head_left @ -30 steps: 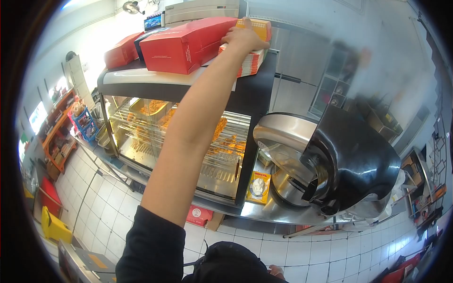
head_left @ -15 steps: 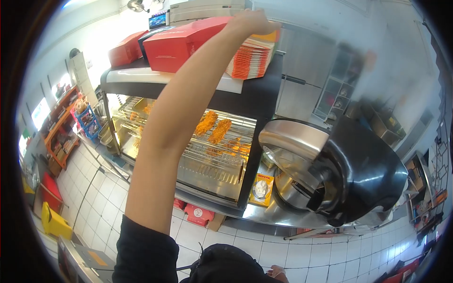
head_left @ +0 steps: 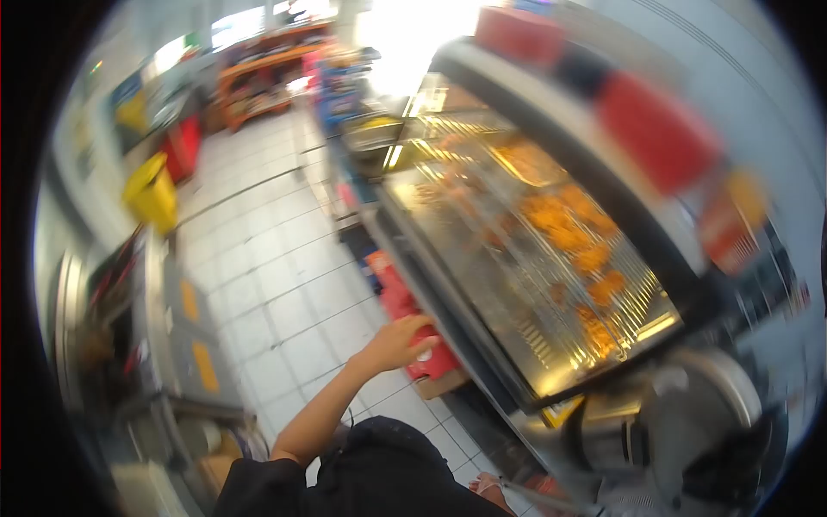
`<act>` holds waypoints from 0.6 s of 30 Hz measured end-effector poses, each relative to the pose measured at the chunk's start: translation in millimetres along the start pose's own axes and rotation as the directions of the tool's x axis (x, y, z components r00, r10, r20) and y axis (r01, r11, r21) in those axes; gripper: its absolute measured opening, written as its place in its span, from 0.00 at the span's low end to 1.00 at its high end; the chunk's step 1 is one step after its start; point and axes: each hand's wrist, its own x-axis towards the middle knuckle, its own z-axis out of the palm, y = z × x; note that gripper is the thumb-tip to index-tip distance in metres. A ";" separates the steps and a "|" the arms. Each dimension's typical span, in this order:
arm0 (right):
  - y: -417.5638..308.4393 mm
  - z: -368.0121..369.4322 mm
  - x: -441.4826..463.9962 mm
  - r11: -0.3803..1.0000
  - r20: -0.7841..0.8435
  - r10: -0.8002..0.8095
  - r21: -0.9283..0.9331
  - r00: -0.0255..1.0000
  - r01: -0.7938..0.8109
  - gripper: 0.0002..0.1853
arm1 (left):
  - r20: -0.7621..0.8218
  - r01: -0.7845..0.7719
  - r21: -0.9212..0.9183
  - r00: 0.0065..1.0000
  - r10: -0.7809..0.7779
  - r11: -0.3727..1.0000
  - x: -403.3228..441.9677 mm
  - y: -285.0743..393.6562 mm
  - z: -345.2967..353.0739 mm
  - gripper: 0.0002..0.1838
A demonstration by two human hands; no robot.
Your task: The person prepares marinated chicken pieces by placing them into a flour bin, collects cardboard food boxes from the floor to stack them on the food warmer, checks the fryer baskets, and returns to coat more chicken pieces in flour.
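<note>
My left hand (head_left: pixel 398 344) is low in front of the display cabinet (head_left: pixel 465 267), with its fingers apart and nothing visible in it. It overlaps a red box (head_left: pixel 438 360) under the counter; I cannot tell whether they touch. Fried pieces (head_left: pixel 564 226) lie on wire racks behind the cabinet's glass. On top of the cabinet are a large red box (head_left: pixel 656 133) and, at its right end, a blurred stack of red-and-white folded cartons (head_left: pixel 728 237). My right hand is not in view.
A steel and black machine (head_left: pixel 680 414) stands right of the cabinet. To the left are a yellow bin (head_left: pixel 152 191) and a steel unit (head_left: pixel 185 319). Orange shelves (head_left: pixel 258 82) stand at the back, beyond the white tiled floor (head_left: pixel 276 250).
The view has swung left and is blurred. My left hand has left the carton stack on the cabinet top and come down in front of the counter, its fingers now apart.
</note>
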 end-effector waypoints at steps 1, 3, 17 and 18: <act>-26.3 15.0 -1.0 0.997 0.028 -0.057 -0.055 0.998 0.058 0.15 | -0.101 0.311 0.112 0.948 -0.300 0.944 -44.9 -97.8 16.6 0.27; -64.4 56.1 -19.6 0.970 0.104 -0.135 -0.187 0.985 0.153 0.13 | -0.263 0.832 0.077 0.549 -0.793 0.550 -175.6 -248.2 40.3 0.31; -192.6 575.2 -264.0 0.487 0.618 -0.227 -0.597 0.753 0.637 0.08 | 0.312 0.440 -0.786 -0.323 -0.893 -0.434 -572.3 -348.6 60.3 0.32; -192.9 608.3 -280.3 0.482 0.667 -0.164 -0.588 0.727 0.649 0.08 | 0.322 0.285 -0.868 -0.301 -0.898 -0.407 -562.4 -347.4 54.6 0.33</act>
